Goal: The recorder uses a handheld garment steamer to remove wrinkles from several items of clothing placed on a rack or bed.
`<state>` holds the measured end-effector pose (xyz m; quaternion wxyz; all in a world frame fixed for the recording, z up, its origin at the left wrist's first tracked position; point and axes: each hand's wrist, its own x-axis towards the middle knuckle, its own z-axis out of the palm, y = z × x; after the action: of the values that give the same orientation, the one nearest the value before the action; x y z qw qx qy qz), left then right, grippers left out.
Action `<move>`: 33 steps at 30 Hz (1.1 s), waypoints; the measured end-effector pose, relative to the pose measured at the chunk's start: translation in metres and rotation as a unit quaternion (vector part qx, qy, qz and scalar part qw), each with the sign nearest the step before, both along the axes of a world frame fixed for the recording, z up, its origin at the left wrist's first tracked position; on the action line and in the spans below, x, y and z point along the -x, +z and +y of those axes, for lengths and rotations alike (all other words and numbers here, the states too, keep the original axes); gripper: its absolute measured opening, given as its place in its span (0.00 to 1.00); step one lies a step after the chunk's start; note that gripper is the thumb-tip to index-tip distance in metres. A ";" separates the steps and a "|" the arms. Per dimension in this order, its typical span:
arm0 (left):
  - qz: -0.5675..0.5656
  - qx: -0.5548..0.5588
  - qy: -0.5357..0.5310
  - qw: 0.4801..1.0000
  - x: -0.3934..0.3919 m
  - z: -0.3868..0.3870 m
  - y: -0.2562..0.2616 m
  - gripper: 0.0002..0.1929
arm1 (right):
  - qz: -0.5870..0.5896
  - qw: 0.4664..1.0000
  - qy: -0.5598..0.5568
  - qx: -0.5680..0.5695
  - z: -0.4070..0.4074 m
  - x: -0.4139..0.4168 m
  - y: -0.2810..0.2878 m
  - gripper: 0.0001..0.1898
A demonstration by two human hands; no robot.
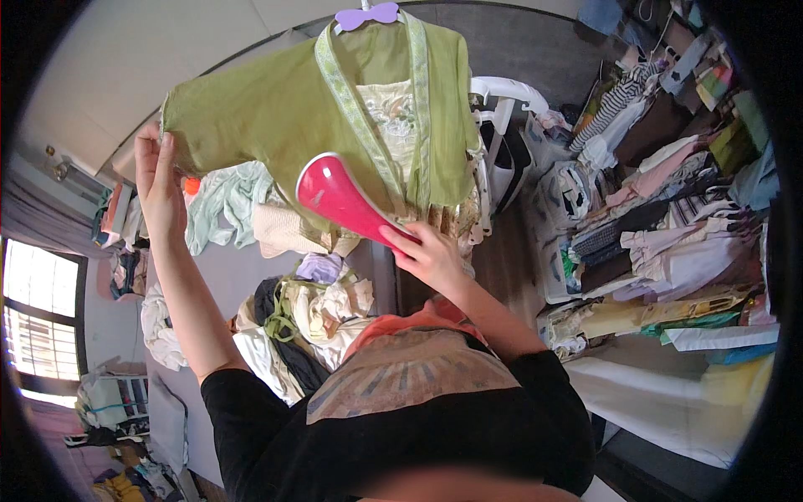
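Observation:
A green robe-style top (270,106) with pale patterned collar bands hangs from a hanger with a purple bow-shaped piece (367,16). Inside its front lies a cream embroidered panel (390,116). My left hand (158,163) pinches the cuff of the sleeve at the left and holds it stretched out sideways. In my right hand (426,251) is the narrow end of a red handheld appliance with a white rim (342,201), which looks like a garment steamer. Its wide head is in front of the top's lower front; whether it touches the cloth I cannot tell.
Crumpled clothes (332,307) lie on a grey surface (210,276) close to my body, with a mint garment (232,201) farther back. A white curved frame (511,91) stands behind the top. Racks of hanging clothes (677,232) and plastic bins (552,251) line the right side.

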<state>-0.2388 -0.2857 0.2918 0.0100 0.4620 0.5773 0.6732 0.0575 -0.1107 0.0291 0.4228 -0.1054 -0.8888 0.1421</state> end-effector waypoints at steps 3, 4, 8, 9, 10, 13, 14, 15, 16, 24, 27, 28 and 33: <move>0.002 -0.006 0.000 1.000 0.002 -0.008 0.005 0.07 | -0.048 0.997 -0.041 0.035 0.012 0.013 -0.017 0.33; 0.005 -0.005 0.018 1.000 0.001 -0.010 0.004 0.06 | -0.040 0.997 -0.052 0.044 0.020 0.008 -0.020 0.32; 0.016 0.002 0.034 0.999 0.010 -0.013 -0.007 0.07 | -0.055 0.994 -0.086 0.048 0.029 -0.031 -0.027 0.31; 0.018 0.011 0.017 1.000 0.011 -0.013 -0.008 0.08 | -0.051 0.993 -0.080 0.071 0.022 -0.036 -0.024 0.31; 0.054 0.007 0.025 0.998 0.010 -0.011 -0.008 0.08 | -0.047 0.992 -0.073 0.094 0.018 -0.038 -0.020 0.30; 0.040 0.035 0.041 0.998 0.000 -0.008 0.001 0.08 | -0.012 0.999 0.017 0.049 -0.004 -0.011 -0.002 0.32; 0.047 0.024 0.032 0.998 0.001 -0.005 0.002 0.09 | -0.016 0.999 0.015 0.049 -0.005 0.000 -0.003 0.32; 0.044 0.023 0.030 0.998 0.002 -0.003 0.005 0.09 | -0.043 0.998 0.018 0.041 -0.003 0.013 -0.005 0.32; 0.036 0.018 0.039 0.998 0.005 -0.006 0.009 0.09 | -0.070 0.997 0.025 0.033 -0.002 0.019 -0.009 0.33; 0.053 0.001 0.045 0.998 0.011 -0.004 0.009 0.09 | -0.104 0.990 0.025 0.088 -0.004 -0.018 -0.028 0.33; 0.065 0.022 0.052 0.996 0.012 -0.006 0.012 0.09 | -0.064 0.995 0.064 0.045 -0.021 0.015 -0.006 0.33; 0.067 0.018 0.044 0.997 0.010 -0.004 0.015 0.09 | -0.091 0.993 0.053 0.063 -0.021 0.026 -0.007 0.32; 0.065 -0.019 0.015 0.998 0.009 -0.003 0.019 0.11 | -0.169 0.982 0.021 0.076 0.001 0.017 -0.033 0.32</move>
<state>-0.2475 -0.2885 0.3107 -0.0464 0.4962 0.5708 0.6526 0.0409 -0.1099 -0.0038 0.2541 -0.1414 -0.9361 0.1980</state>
